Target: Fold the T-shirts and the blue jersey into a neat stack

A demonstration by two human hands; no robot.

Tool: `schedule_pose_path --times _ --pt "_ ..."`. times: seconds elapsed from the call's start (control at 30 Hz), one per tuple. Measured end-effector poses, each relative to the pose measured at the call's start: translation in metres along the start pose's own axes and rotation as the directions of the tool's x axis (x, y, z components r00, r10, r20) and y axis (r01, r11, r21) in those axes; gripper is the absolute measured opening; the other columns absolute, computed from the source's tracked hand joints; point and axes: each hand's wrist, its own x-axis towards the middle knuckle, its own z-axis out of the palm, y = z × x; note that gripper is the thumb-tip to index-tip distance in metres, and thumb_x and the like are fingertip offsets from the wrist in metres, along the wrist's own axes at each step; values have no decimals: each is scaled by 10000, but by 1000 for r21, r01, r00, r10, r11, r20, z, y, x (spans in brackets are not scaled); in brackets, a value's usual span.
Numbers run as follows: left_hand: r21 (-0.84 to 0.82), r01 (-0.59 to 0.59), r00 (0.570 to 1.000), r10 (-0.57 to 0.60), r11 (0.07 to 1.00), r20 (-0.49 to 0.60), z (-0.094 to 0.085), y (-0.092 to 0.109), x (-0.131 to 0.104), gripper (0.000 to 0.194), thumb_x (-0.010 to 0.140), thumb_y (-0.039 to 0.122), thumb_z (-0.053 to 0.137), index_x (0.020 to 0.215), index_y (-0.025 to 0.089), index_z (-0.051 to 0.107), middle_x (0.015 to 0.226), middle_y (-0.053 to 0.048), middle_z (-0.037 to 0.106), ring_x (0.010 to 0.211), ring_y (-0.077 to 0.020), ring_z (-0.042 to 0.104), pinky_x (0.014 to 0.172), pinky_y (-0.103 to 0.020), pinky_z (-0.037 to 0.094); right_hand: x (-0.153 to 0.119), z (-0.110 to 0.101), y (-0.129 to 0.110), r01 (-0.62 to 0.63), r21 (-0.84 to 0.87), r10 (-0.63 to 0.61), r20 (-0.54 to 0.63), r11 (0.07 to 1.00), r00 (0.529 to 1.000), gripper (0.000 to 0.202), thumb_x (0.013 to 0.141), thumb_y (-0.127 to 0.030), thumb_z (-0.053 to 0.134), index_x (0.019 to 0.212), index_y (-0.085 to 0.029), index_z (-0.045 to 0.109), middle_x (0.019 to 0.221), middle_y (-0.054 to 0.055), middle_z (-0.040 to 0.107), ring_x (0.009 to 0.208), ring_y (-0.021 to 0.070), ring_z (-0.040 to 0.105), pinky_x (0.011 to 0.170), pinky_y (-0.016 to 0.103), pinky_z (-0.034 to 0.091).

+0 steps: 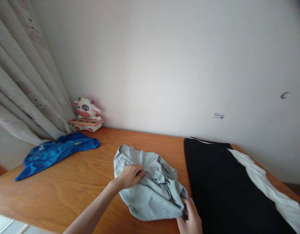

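One blue garment [58,152] lies at the left of the wooden tabletop [91,165], just beside the curtain [25,74], with a cow-shaped toy keyboard [87,115] behind it near the wall. Toward the middle, the left hand [131,175] rests on the crumpled gray garment [150,198], fingers slightly curled. Farther right, the right hand [191,217] pinches that garment's near right edge between thumb and fingers. The hands are apart. Beside them, a black garment with a white side panel [220,185] lies spread out.
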Motion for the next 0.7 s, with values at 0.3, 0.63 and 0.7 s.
schedule_pose_path --times 0.3,0.63,0.7 --pt "-299 59 882 -190 952 -431 -95 5 54 399 954 506 453 674 222 444 606 44 441 584 -133 457 567 -246 343 143 -28 -64 298 -218 -280 109 929 954 159 794 -87 525 751 -240 526 813 30 580 794 216 564 722 320 438" --pt "-375 -398 394 -213 837 -894 -175 12 66 441 968 641 471 849 217 463 755 47 447 712 -106 534 719 -242 519 245 -62 -92 415 -310 -489 -213 855 846 69 928 -243 596 905 -226 658 1151 97 616 1111 254 584 995 426 422" --pt "-328 -246 533 -155 912 -832 -143 0 51 431 983 613 458 849 208 518 734 36 489 702 -124 534 709 -256 511 230 -55 -76 443 -251 -465 -35 861 884 103 937 -255 562 994 -223 641 1140 100 640 1108 248 603 986 413 457"
